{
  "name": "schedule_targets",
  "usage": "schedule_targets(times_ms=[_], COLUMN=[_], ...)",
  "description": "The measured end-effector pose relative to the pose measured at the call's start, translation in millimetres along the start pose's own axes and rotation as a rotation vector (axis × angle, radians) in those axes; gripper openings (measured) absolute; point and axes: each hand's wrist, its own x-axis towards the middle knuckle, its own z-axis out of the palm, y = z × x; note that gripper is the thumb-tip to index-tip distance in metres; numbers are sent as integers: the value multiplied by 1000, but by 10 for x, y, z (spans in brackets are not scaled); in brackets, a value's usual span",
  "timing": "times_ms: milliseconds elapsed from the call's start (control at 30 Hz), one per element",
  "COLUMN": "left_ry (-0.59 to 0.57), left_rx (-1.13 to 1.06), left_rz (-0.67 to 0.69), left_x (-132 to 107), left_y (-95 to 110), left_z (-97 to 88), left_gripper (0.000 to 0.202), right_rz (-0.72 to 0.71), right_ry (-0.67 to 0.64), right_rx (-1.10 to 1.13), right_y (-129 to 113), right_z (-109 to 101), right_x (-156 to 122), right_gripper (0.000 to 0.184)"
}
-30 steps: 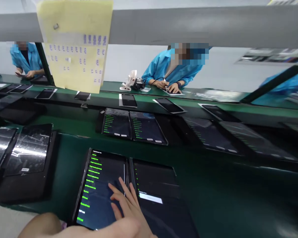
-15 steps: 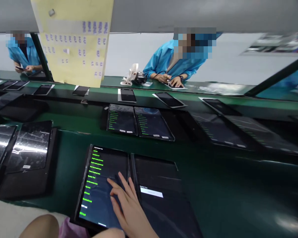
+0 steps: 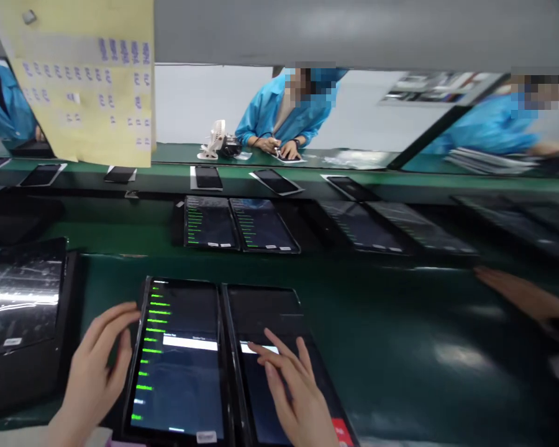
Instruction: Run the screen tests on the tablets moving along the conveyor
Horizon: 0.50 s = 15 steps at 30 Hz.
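Two dark tablets lie side by side on the green bench before me. The left tablet (image 3: 181, 385) shows a list of green lines with a white box across it, and a small label sits at its lower edge. My left hand (image 3: 97, 360) is at its left edge, fingers curved and apart, fingertips at or near the rim. Over the right tablet (image 3: 263, 304) my right hand (image 3: 298, 385) is spread, its index fingertip at a white box on the screen. A red patch shows low on that screen, partly behind the hand.
More tablets (image 3: 209, 220) rest on black trays along the back. Smaller devices (image 3: 277, 181) lie on a shelf beyond. Another person's hand (image 3: 522, 295) reaches in from the right. Glossy tablets (image 3: 23, 292) lie at left. A yellow sheet (image 3: 88, 81) hangs above; people in blue work opposite.
My right hand has moved from the left tablet to the right one. My left hand has come up beside the left tablet, whose screen now shows a white box. The view has turned right.
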Motion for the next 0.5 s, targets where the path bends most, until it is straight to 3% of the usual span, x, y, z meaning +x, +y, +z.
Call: schedule_targets(times_ms=[100, 233, 367, 500], left_ry=[-111, -267, -261, -265], left_rx=[25, -36, -43, 64], left_rz=[-70, -221, -173, -103], left_x=[267, 296, 238, 205], left_y=[-152, -326, -403, -442], left_z=[283, 472, 518, 560], left_gripper=[47, 58, 65, 70], right_rz=[25, 84, 98, 88], right_ry=[-41, -32, 129, 146], right_rx=[-76, -59, -27, -35], right_y=[126, 182, 307, 480], right_z=[-56, -146, -250, -316], right_x=[-102, -169, -259, -506], right_gripper=[23, 19, 18, 22])
